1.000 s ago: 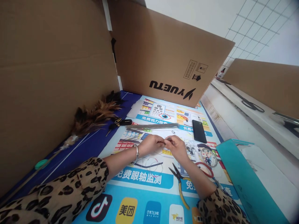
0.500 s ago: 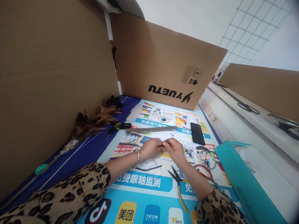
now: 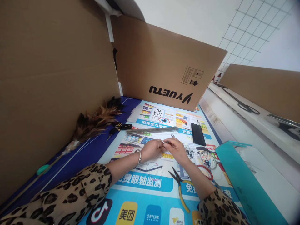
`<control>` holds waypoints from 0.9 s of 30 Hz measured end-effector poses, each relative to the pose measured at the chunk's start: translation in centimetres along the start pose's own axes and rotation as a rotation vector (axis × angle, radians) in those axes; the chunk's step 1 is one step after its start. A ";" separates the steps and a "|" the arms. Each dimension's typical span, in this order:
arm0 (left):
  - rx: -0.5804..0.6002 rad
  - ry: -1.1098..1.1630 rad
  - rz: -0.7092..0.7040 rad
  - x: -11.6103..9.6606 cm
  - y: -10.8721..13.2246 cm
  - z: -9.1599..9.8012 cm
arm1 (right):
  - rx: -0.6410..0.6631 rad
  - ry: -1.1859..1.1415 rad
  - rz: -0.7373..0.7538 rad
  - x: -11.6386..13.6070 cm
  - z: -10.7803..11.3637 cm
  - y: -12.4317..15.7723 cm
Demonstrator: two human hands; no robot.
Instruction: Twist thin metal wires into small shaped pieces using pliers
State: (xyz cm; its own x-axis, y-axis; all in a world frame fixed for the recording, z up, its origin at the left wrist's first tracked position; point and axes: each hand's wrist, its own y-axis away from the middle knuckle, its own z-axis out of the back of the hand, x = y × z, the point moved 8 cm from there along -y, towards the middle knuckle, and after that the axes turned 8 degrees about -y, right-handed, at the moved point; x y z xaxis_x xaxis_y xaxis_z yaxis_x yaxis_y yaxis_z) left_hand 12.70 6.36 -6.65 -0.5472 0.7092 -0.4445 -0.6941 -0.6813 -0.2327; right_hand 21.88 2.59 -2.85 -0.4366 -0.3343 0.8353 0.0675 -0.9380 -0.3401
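**Fine handwork is done at mid-frame**

The fingers (image 3: 166, 143) of the left hand (image 3: 151, 150) and right hand (image 3: 176, 151) are held tip to tip at the centre of the frame; whether they are closed on anything cannot be told. A bundle of thin grey rods (image 3: 152, 130) is laid just above them on the printed worktop (image 3: 142, 196), with a black phone (image 3: 198, 134) placed right of centre. Yellow-handled pliers (image 3: 180, 187) are seen at lower centre, tips apart.

On the desk (image 3: 133, 194), a bundle of rods (image 3: 152, 130) lay behind the left hand (image 3: 152, 150) and right hand (image 3: 177, 150), pliers (image 3: 179, 185) before the latter, a phone (image 3: 198, 134) farther right, a feather duster (image 3: 97, 122) far left.
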 end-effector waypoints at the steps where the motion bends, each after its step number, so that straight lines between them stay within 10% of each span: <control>1: -0.003 0.002 -0.017 -0.1 0.0 0.1 | 0.018 -0.006 0.008 0.3 0.1 -0.1; 27: -0.003 0.180 -0.019 0.0 -0.1 0.4 | -0.071 0.014 0.026 0.5 0.1 0.0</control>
State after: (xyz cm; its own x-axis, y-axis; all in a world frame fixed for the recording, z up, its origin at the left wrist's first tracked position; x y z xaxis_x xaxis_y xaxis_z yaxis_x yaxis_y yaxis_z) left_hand 12.61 6.54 -6.32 -0.4417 0.6782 -0.5873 -0.7017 -0.6691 -0.2448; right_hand 21.76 2.40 -2.34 -0.4481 -0.3568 0.8197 0.0152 -0.9198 -0.3921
